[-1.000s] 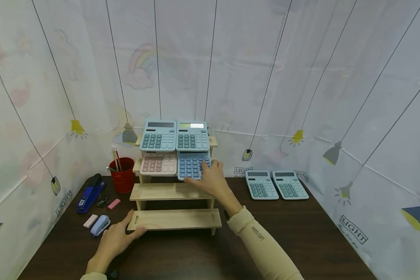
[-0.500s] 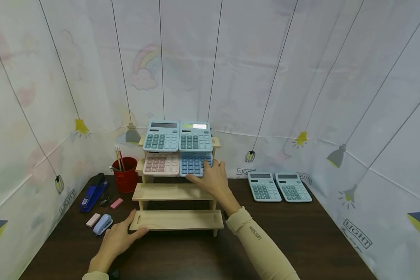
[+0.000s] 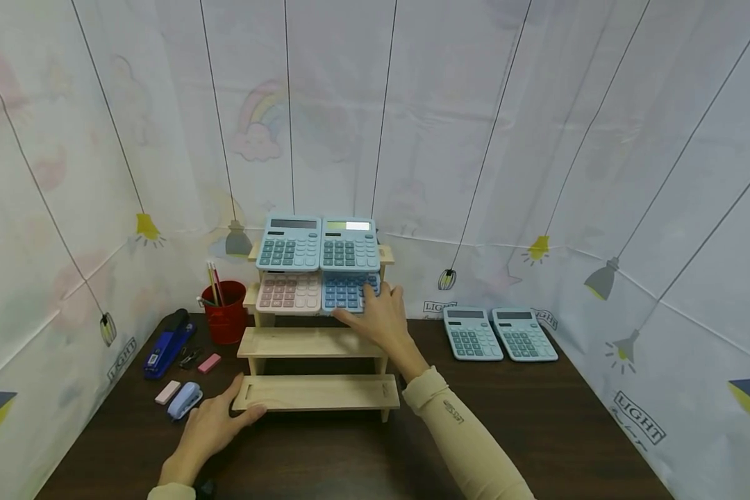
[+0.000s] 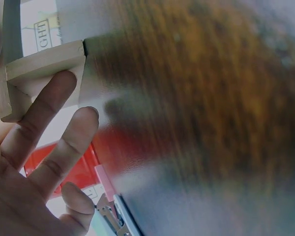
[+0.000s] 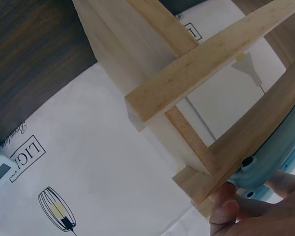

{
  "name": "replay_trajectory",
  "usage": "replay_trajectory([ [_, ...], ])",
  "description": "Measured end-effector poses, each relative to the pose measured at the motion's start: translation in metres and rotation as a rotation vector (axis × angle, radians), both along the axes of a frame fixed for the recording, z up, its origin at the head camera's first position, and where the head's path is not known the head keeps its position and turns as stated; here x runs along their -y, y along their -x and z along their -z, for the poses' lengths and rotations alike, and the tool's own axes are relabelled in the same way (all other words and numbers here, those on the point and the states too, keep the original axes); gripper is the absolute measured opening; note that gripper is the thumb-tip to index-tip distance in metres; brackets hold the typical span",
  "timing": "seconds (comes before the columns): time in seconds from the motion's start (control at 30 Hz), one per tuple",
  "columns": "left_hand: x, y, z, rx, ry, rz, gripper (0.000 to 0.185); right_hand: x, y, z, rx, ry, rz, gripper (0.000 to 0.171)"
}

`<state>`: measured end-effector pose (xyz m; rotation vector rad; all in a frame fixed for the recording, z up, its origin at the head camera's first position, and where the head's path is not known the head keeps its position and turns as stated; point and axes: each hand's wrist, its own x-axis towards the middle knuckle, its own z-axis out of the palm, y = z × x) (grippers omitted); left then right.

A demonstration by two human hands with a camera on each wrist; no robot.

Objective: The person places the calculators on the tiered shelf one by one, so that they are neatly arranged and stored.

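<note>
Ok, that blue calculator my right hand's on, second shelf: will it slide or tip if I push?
The blue calculator looks rigid and light. It leans steeply on the wooden rack, so a push may well slide it sideways into the pink calculator. The right hand grips its lower corner.

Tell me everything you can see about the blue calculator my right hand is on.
The blue calculator is a desk model with a blue plastic-looking body and rows of darker blue keys with pale markings. It leans tilted on the second-highest step of the wooden stepped stand, right of a pink calculator and below a light blue one, which hides its upper part. The right hand grips its lower right corner; the wrist view shows fingers curled under its pale blue underside.
</note>
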<state>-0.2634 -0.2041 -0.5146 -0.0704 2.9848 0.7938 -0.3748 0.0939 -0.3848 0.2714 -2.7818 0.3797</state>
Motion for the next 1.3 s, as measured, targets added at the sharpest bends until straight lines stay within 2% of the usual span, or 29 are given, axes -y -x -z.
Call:
replay_trajectory([
  [0.33, 0.004, 0.001, 0.0, -0.013, 0.018, 0.003, 0.108, -0.02, -0.015, 0.003, -0.014, 0.095, -0.043, 0.089],
  [0.43, 0.004, 0.001, -0.001, -0.011, 0.014, 0.005, 0.108, -0.034, -0.018, 0.005, 0.0, 0.138, -0.059, 0.083],
  [0.57, 0.003, 0.0, 0.0, -0.007, 0.02, 0.003, 0.108, -0.06, -0.016, 0.015, 0.023, 0.183, -0.062, 0.079],
  [0.8, 0.001, 0.0, -0.001, -0.011, 0.016, 0.008, 0.109, -0.121, -0.007, 0.043, 0.145, 0.193, 0.047, 0.087],
  [0.97, 0.001, 0.001, 0.0, -0.003, 0.02, 0.001, 0.109, -0.16, 0.005, 0.064, 0.213, 0.156, 0.126, 0.091],
  [1.3, 0.0, 0.001, 0.0, -0.001, 0.013, -0.004, 0.108, -0.214, 0.023, 0.09, 0.292, 0.115, 0.22, 0.093],
])
